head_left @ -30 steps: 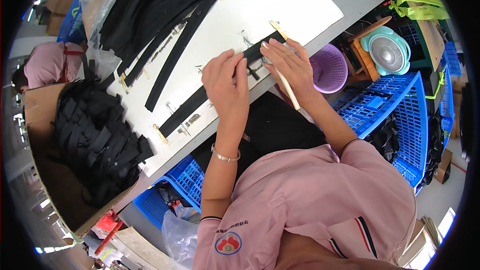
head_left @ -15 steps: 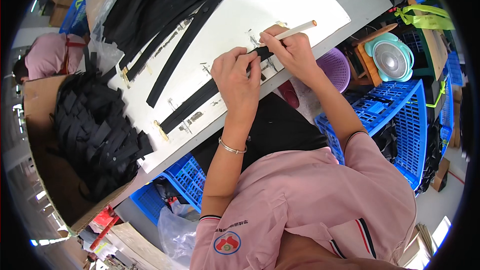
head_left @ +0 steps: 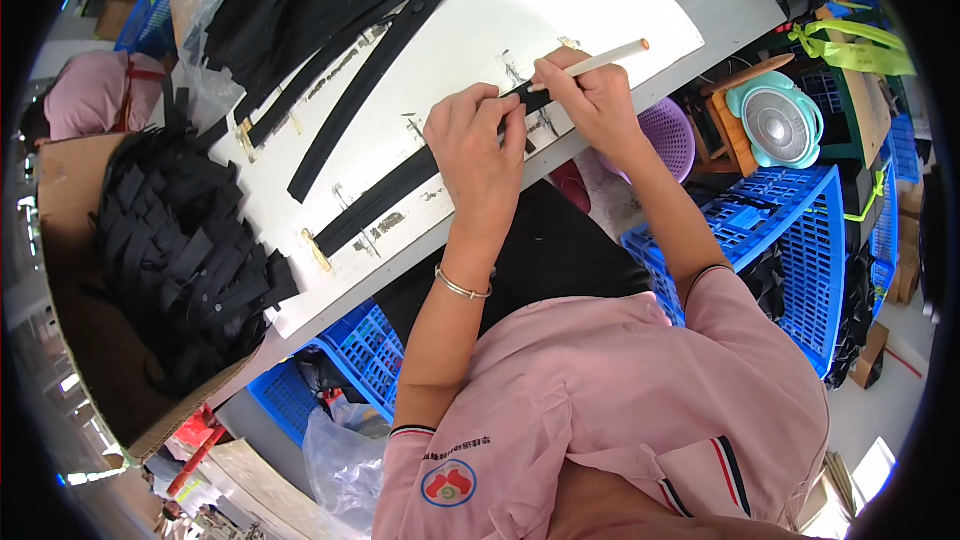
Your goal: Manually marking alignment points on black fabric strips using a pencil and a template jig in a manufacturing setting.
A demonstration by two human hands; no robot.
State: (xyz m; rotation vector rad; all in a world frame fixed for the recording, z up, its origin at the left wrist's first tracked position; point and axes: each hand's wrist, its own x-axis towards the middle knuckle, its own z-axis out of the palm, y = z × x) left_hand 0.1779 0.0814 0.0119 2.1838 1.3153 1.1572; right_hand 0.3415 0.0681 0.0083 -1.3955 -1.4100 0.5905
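A black fabric strip (head_left: 378,204) lies slantwise across the white board (head_left: 640,0) on the table. My left hand (head_left: 475,145) is closed around its right part, with thumb and fingers pinched at the cloth. Between the fingers of my right hand (head_left: 597,105) is a white pencil (head_left: 615,54), held slanted with its tip at the strip's right end, close to my left fingertips. Whether the tip touches the cloth is hard to tell. Another black strip (head_left: 355,105) lies farther back on the board, beside a thick pile of long black strips (head_left: 310,10).
At the left, a cardboard box (head_left: 75,185) holds many short black pieces (head_left: 185,250). Blue plastic crates (head_left: 810,260), a purple basket (head_left: 668,135) and a turquoise fan (head_left: 775,125) stand right of the table. A person in pink (head_left: 100,95) is at the far left.
My right hand and the pencil have shifted slightly to the right. My left hand stays on the strip, and the whole view has tilted a little.
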